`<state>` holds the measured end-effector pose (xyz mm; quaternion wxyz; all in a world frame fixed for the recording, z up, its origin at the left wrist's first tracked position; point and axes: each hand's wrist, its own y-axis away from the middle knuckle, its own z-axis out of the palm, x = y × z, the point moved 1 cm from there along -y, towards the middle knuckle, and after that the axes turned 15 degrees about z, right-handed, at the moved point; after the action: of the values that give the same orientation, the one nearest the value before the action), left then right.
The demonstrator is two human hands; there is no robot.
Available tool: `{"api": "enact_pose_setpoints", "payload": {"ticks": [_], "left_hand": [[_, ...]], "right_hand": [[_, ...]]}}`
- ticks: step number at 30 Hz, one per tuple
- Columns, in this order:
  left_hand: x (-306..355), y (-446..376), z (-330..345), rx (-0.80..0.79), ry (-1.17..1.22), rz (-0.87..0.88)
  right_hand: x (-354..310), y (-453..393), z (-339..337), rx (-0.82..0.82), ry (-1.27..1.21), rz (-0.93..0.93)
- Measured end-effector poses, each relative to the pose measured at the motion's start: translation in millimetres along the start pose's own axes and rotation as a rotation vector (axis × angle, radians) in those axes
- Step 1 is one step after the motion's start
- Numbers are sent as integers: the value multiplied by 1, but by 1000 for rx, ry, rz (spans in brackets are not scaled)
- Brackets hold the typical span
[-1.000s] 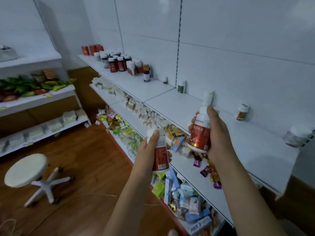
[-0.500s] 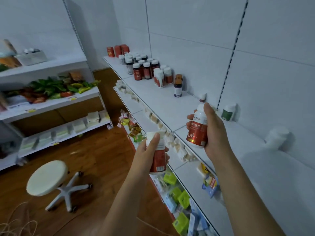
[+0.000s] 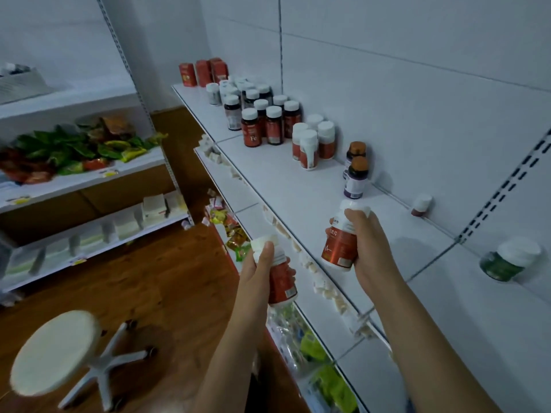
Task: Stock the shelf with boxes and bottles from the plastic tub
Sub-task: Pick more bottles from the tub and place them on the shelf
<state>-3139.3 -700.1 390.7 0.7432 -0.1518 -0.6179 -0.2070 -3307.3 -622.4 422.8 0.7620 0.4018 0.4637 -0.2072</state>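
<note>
Bottles: 1 red bottle [image 3: 281, 281] in left hand [image 3: 258, 272], another [image 3: 340, 245] in right hand [image 3: 368, 248].

Bare stretch of top shelf [image 3: 298, 198] ahead, open between the purple bottles [image 3: 356, 177] by the back wall and the front edge. Farther along, blocked by clustered red bottles [image 3: 310, 144]. Green jar [image 3: 507, 260] lying at right.

I hold two red-labelled bottles with white caps, one bottle [image 3: 281, 281] upright in my left grip [image 3: 262, 272] just off the front edge of the white top shelf [image 3: 298, 192], the other bottle [image 3: 340, 242] tilted slightly in my right grip [image 3: 366, 248] over that shelf's bare middle.
</note>
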Motion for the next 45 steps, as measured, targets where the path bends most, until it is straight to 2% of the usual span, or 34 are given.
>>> {"api": "enact_pose_setpoints", "payload": {"ticks": [4,11,18,20,24,26,29,35,40,45], "left_hand": [[-4,-91,-10,-112,10,-2],[21,-242,-21,-322,-111,99],[17,-340,-21,-491,-254,257],[12,-362,-15,-536,-289,327],[-8,-392,-2,-691,-381,460],[-17,-400,0,-745,-466,522],[-24,-401,4,-800,-611,613],[-49,-403,8,-770,-1044,775],[-45,-400,4,-766,-1033,787],[-38,-385,-12,-603,-935,708]], "right_hand": [[-8,-66,37,102,49,-45],[-44,-163,105,315,243,-233],[-64,-200,139,489,268,-552],[-54,-212,140,509,321,-549],[-12,-235,143,506,414,-294],[8,-240,142,592,591,-267],[19,-238,142,775,879,-326],[23,-235,140,884,1052,-333],[30,-226,138,883,1023,-223],[26,-203,131,842,914,-198]]}}
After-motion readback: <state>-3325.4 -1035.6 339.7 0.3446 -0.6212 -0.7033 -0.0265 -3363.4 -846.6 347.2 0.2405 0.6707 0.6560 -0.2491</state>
